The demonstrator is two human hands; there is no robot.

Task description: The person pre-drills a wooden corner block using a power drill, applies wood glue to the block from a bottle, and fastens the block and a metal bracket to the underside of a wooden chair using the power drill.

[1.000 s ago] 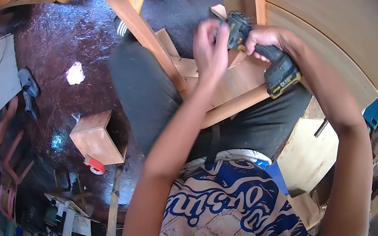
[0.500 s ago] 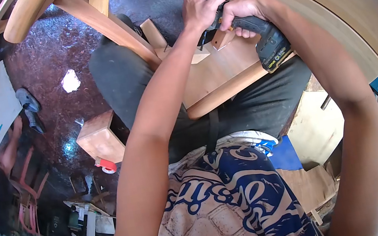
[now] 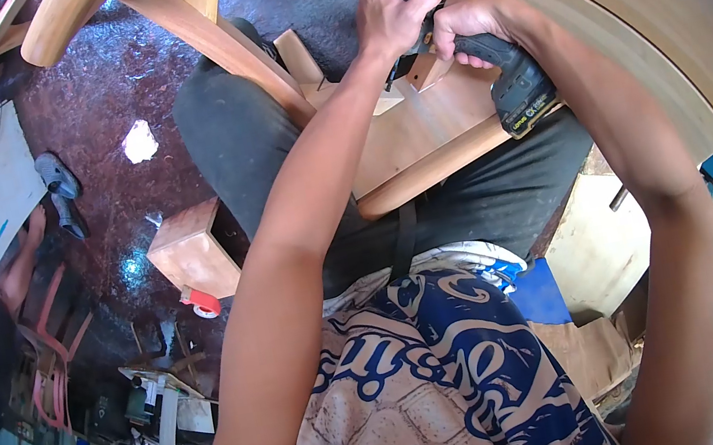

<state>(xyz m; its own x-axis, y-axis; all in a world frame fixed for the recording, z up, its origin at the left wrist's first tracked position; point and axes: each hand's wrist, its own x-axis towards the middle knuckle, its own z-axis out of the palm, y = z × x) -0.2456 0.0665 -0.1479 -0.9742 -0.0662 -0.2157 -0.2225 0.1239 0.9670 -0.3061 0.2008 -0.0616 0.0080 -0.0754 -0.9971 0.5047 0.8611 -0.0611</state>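
Note:
A dark cordless drill [image 3: 523, 93] lies on its side above the wooden frame, its battery toward me. Around its handle, below the head, my right hand [image 3: 474, 22] is closed. My left hand [image 3: 392, 14] is wrapped over the drill's head, thumb along the top. A dark bit points down beside the left wrist; whether its tip touches wood is hidden. Under the hands is a wooden chair-like frame with a flat panel [image 3: 427, 136] and a rounded front rail [image 3: 443, 171], resting across my lap. A short wooden block [image 3: 428, 72] with a hole stands just below the drill.
A long wooden leg [image 3: 215, 42] slants across the upper left. Large curved wooden panels [image 3: 616, 15] fill the right. On the dark floor are a wooden box [image 3: 193, 251], a red tape dispenser [image 3: 201, 301] and a white scrap [image 3: 139, 142]. Another person's sandalled foot [image 3: 59, 184] is at left.
The whole view has shifted slightly, so the scene sits a little further right. Both hands keep their hold on the drill, with little visible movement against the wooden frame.

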